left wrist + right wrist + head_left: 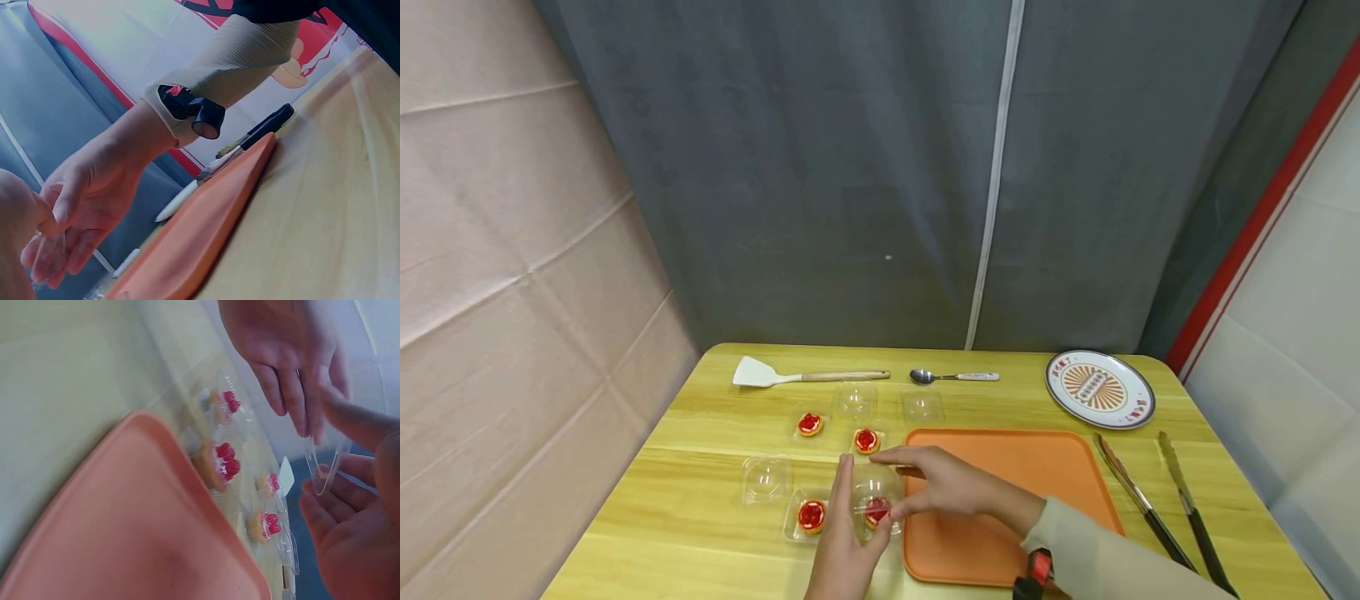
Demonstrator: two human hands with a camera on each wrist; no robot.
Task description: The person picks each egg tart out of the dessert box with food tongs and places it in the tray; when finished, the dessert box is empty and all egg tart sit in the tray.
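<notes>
Between both hands is a clear domed plastic lid (877, 482), raised above a small red-fruit tart (877, 511). My left hand (844, 542) holds its left side between thumb and fingers. On the right, my right hand (951, 485) grips the lid by its edge; the right wrist view shows the rim of the lid (320, 478) between the two hands. Just left of them, another tart (812, 517) sits in a clear base. Farther back are a tart (867, 441) and one more tart (809, 424), each on a clear base.
An orange tray (1007, 542) lies under my right forearm. Clear lids (767, 480) lie left of and behind the tarts. Behind are a white spatula (756, 372) and a spoon (923, 377); to the right, a plate (1101, 389) and black-handled tongs (1161, 529).
</notes>
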